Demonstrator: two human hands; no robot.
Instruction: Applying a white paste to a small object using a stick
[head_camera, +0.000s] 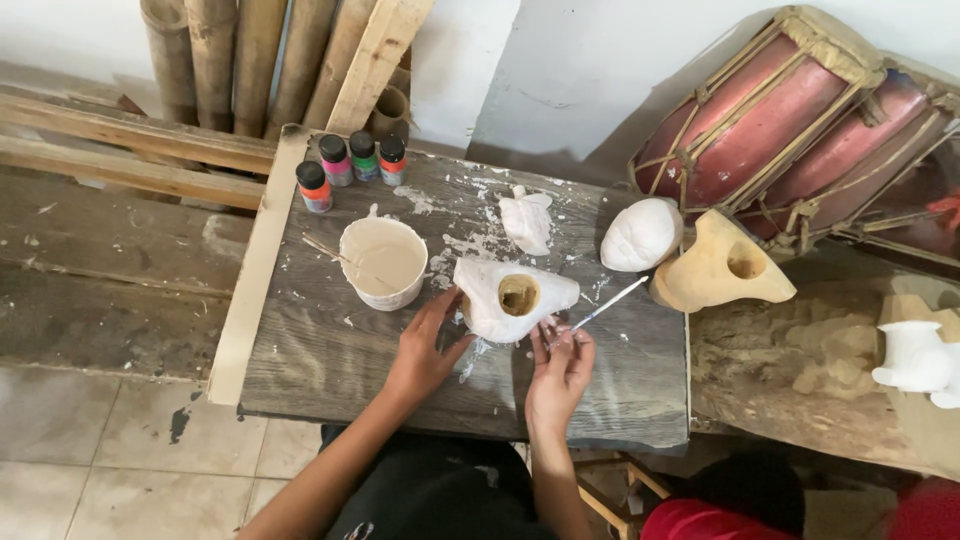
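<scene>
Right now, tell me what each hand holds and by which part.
The right hand pinches a thin paintbrush at its lower handle end. The left hand steadies the white carved piece by its left edge.

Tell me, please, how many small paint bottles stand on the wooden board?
4, in a cluster at the board's far left corner: orange-labelled bottle, pink bottle, green bottle, red bottle. None seems hidden.

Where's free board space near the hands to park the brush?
Free: bare grey wooden board below the white paint cup, left of the left hand; also right of the right hand. Crowded: around the white-painted carved piece and the small paint bottles.
</scene>
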